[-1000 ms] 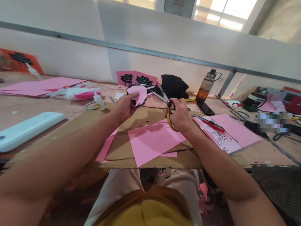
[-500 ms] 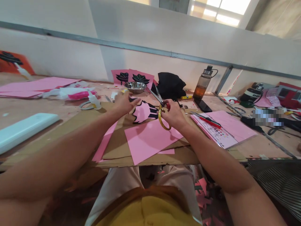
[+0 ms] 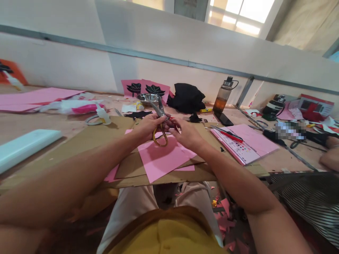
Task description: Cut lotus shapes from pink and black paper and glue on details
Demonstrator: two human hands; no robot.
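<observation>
Left hand grasps scissors mid-length, likely for steadiness. Right hand just beside, can't tell its grip. Cardboard underlies sheet, probably shielding table.

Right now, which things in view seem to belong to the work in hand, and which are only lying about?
Likely part of the work:
scissors, in the left hand
pink sheet below
cardboard under the sheet

Probably just lying about:
drink bottle
phone
pale blue case
</observation>
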